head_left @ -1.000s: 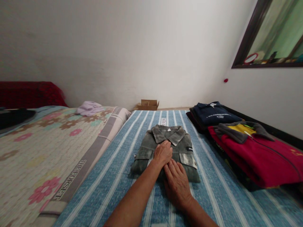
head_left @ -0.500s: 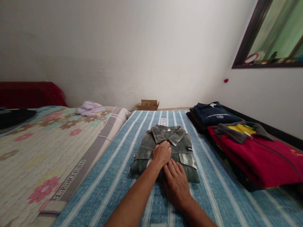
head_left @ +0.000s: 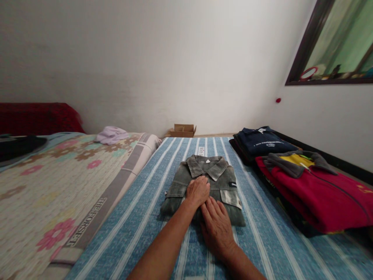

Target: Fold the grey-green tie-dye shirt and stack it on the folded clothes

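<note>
Both hands flat on folded grey shirt [head_left: 204, 182]; cardboard box [head_left: 182, 130] seemingly empty.

Your left hand [head_left: 198, 191] sits a little nearer you on the folded grey jacket [head_left: 204, 182] than a second ago; your right hand [head_left: 217, 227] likewise.

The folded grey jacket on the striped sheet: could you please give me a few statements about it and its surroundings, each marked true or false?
1. Both hands, the left hand and the right hand, rest flat on the grey jacket. True.
2. The jacket lies unfolded with its sleeves spread. False: it is folded, collar up.
3. The red fleece lies to the right of the jacket. True.
4. The cardboard box sits on the jacket. False: it stands by the far wall.
5. The navy shirt lies on the floral mat. False: it lies beyond the red fleece.
</note>
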Available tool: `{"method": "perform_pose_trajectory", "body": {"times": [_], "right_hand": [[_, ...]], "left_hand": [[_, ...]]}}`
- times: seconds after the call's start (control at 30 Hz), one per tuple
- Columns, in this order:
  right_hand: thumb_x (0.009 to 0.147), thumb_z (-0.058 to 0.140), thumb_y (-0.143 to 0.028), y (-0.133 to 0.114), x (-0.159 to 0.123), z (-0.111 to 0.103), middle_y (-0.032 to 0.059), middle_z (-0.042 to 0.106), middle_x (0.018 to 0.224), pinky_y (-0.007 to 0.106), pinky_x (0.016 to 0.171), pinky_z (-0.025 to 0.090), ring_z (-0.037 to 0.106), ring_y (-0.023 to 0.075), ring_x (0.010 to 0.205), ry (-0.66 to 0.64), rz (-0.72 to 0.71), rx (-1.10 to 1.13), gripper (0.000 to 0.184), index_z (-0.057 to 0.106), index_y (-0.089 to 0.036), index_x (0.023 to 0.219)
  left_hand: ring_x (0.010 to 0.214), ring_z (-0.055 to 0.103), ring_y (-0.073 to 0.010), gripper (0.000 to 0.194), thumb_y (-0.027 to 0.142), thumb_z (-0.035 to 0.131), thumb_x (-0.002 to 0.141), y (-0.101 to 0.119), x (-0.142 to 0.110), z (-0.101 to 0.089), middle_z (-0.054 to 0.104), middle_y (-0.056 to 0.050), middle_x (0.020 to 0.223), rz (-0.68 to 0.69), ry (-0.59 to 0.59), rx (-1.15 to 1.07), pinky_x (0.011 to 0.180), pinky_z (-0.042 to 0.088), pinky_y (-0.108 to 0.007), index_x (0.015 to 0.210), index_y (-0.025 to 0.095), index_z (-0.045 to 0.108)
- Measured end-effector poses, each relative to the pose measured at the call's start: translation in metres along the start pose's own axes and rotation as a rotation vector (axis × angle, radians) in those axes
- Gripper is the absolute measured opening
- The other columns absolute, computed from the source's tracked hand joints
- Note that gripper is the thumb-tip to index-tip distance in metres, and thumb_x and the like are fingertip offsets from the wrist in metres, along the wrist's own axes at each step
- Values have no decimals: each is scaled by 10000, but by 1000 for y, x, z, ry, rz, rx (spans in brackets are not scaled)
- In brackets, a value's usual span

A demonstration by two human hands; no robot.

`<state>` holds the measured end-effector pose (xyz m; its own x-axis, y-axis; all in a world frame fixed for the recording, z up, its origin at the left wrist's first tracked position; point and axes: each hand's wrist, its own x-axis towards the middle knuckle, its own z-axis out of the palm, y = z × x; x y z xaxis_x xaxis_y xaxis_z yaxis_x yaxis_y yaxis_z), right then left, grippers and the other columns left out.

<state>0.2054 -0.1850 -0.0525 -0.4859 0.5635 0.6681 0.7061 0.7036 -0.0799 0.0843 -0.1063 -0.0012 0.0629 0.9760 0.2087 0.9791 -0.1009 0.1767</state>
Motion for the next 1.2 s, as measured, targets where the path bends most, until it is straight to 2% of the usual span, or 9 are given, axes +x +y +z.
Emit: {"method": "perform_pose_trajectory", "body": {"times": [0.4, 0.87, 1.2], "right_hand": [[791, 457, -122, 1, 0, 1, 124, 553, 1290, 417, 1024, 264, 439, 268, 1218, 4, -12, -17, 505, 494, -122, 1295], [792, 453, -122, 0, -1, 0, 131, 548, 1295, 428, 1015, 286, 438, 271, 1218, -17, 7, -14, 520, 483, -120, 1310], [780, 444, -97, -2, -1, 0, 137, 560, 1277, 436, 1014, 291, 434, 268, 1224, 12, 4, -24, 507, 511, -119, 1282]], "left_hand": [[1167, 517, -187, 237, 245, 407, 904, 0, -1, 0, 605, -87, 1202, -10, 11, 0, 1004, 355, -318, 1022, 174, 600], [1234, 458, -232, 326, 296, 353, 914, -1, -7, -13, 544, -118, 1298, 42, -91, 9, 1016, 355, -378, 1088, 186, 605], [1072, 555, -221, 276, 255, 361, 907, -4, -17, -21, 636, -100, 1055, 82, -74, 79, 908, 415, -346, 941, 153, 615]]}}
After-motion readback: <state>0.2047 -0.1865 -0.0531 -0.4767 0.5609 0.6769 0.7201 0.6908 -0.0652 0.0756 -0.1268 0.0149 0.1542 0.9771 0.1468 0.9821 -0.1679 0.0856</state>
